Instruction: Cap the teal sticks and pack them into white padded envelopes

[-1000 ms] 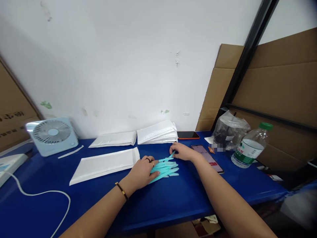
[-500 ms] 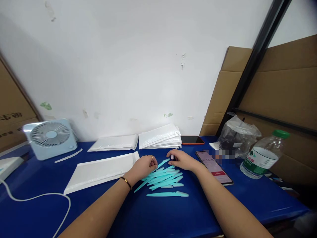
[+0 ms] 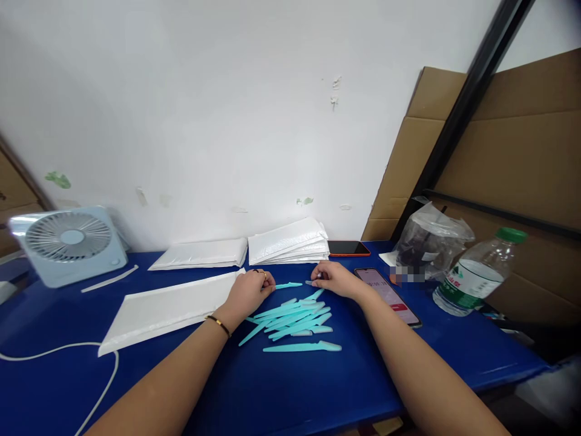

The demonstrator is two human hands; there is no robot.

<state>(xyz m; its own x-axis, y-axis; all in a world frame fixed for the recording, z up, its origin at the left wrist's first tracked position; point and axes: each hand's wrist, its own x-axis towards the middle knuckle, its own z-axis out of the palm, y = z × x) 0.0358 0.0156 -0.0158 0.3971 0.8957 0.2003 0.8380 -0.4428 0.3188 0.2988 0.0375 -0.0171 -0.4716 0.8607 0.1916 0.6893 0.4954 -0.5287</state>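
My left hand [image 3: 251, 292] pinches a teal eyebrow razor [image 3: 288, 285] by its handle end, the blade end pointing right. Across a small gap, my right hand [image 3: 336, 280] has its fingertips closed on a small clear blade cap [image 3: 309, 283]. Just below both hands lies a loose pile of teal eyebrow razors [image 3: 290, 321], several with pale covers over their blades. One single razor [image 3: 302, 347] lies apart in front of the pile, its covered end to the right. Left of the pile, a white padded envelope [image 3: 167, 306] lies flat, partly behind my left hand.
Along the wall stand white envelope stacks [image 3: 290, 242] and an orange-edged phone [image 3: 348, 248]. To the right are another phone [image 3: 390, 300], a plastic-bagged cup [image 3: 429, 242] and a green-capped bottle [image 3: 476, 275]. A blue fan [image 3: 72, 245] and white cable [image 3: 113, 375] are left.
My hands have moved up, away from the pile. The razor in my left hand now shows uncovered, apart from the cap in my right fingers. The whole view has shifted slightly.
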